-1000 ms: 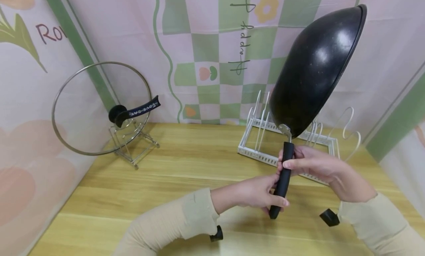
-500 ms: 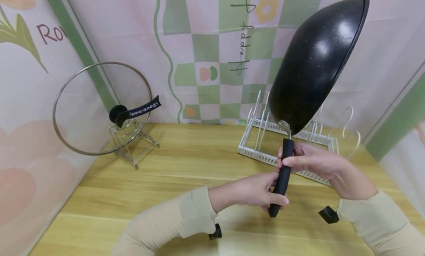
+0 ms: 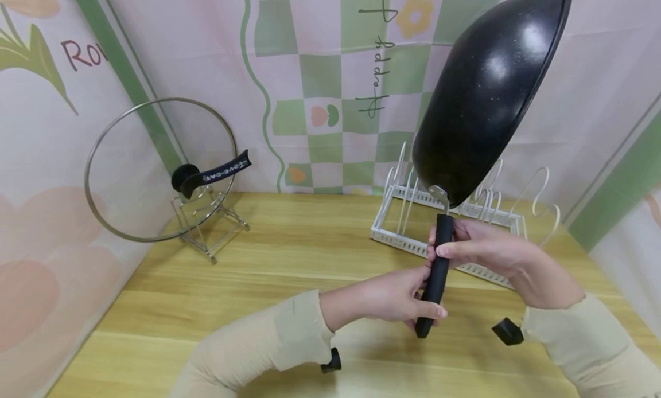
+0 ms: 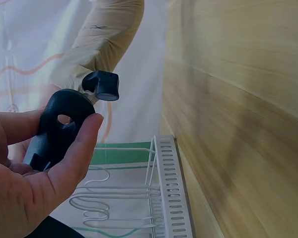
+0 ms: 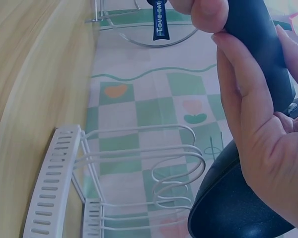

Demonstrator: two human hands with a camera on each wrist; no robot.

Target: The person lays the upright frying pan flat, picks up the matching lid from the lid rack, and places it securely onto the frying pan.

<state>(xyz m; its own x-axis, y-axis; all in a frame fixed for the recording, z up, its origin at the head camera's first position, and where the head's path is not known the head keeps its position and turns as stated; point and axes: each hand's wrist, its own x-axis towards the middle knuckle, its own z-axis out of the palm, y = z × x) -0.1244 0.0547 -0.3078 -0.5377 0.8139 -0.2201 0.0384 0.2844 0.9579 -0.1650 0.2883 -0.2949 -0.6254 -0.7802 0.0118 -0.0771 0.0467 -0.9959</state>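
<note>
A black wok (image 3: 480, 94) is held up by its black handle (image 3: 438, 272), tilted with its rounded underside facing the head camera. My left hand (image 3: 395, 295) pinches the lower end of the handle between thumb and fingers. Higher up, close under the pan, my right hand (image 3: 488, 252) grips the same handle. In the left wrist view the handle's end (image 4: 62, 124), with its hanging hole, shows between thumb and finger. Behind and below the wok stands a white wire rack (image 3: 397, 240), partly covered by the pan and the right hand.
At the left, a glass lid (image 3: 124, 231) with a black knob and handle (image 3: 217, 173) leans upright in a small metal stand (image 3: 206, 249). The wooden table (image 3: 206, 306) meets a patterned cloth (image 3: 320, 77) at the back. A black wrist camera piece (image 3: 508, 331) hangs beneath the right sleeve.
The wok has risen slightly and shifted a little to the left, and both hands have moved with it. The lid and the rack stay in place.
</note>
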